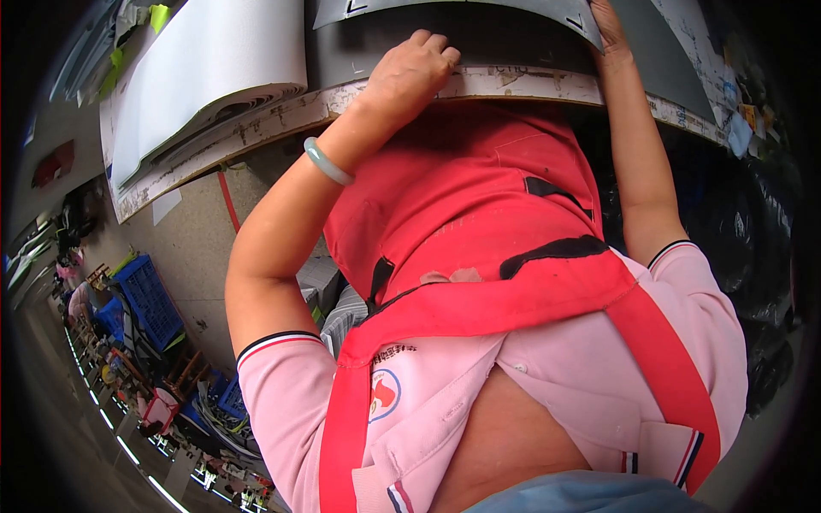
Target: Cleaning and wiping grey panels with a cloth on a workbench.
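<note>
Loosely curled left hand [412, 72]; right hand [609, 32] holding smooth, bowed grey sheet [556, 13].

From the person's side of the bench [547, 84], the wide fisheye head camera is looking steeply down, sitting close above the pink shirt [581, 376]. It is bending the bench's near edge into a curve and taking in floor [209, 282] below the bench.

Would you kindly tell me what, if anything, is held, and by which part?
The right hand holds the thin grey sheet with black corner marks by its right corner; whether the left hand holds anything cannot be told.
</note>
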Demonstrator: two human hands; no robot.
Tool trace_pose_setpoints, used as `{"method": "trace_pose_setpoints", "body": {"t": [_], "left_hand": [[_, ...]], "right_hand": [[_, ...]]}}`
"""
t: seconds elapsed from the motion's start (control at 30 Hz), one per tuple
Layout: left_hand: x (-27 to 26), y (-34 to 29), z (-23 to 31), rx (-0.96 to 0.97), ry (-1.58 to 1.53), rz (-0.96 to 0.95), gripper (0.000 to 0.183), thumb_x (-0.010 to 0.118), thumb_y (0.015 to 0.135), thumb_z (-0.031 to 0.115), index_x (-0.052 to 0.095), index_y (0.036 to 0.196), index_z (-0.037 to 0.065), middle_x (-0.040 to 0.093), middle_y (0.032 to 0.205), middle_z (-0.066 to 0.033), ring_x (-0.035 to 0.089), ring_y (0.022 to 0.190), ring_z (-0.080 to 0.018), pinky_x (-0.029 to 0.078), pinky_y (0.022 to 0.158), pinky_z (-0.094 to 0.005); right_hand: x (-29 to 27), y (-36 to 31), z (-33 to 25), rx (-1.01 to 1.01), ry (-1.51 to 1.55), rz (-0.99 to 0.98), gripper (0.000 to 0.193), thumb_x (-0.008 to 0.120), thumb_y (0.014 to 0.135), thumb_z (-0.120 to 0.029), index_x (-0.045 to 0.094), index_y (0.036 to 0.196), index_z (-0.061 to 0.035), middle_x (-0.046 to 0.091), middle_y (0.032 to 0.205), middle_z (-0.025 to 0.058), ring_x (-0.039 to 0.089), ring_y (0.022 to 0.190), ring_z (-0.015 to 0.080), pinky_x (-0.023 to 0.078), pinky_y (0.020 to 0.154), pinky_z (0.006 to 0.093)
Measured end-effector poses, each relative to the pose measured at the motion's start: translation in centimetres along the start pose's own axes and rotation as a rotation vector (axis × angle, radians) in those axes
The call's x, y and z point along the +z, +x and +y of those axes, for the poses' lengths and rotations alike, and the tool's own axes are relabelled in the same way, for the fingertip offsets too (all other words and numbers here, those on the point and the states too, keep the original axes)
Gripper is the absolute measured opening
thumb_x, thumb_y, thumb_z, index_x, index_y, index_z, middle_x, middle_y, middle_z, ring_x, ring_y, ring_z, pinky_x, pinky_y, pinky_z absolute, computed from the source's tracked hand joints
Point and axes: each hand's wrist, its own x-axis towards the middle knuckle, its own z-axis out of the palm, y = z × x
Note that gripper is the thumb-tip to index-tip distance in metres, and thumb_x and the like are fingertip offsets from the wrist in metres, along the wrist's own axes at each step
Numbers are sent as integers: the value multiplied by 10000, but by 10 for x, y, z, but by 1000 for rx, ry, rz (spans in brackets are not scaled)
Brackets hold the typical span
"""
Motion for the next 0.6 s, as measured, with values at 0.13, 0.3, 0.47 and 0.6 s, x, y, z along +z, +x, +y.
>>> {"method": "trace_pose_setpoints", "body": {"t": [0.13,0.3,0.47,0.6], "left_hand": [[0,0,9,-2,10,22,395,576,796,19,584,1188,68,612,1080,-101,580,1011,-287,521,863,-359],[3,-12,-3,11,-7,234,315,583,772,42,612,1084,70,603,994,-98,579,923,-267,499,832,-350],[10,19,12,-18,39,239,256,568,798,85,631,1046,89,612,996,-100,585,944,-268,474,843,-372],[24,109,68,157,-75,274,256,566,806,109,661,1044,93,646,1045,-132,621,990,-300,500,831,-395]], "right_hand": [[-7,5,1,402,805,-349,424,689,897,-263,586,1236,-30,685,1103,129,675,973,238,554,881,382],[0,0,-3,48,49,0,430,686,901,-259,576,1247,-29,684,1108,130,676,971,228,554,881,375],[-9,-3,-2,139,348,-178,421,671,913,-265,574,1243,-22,683,1102,120,673,974,221,550,883,364],[-12,-10,-21,26,272,-208,421,661,924,-286,574,1240,-22,676,1105,100,664,981,200,540,896,356]]}}
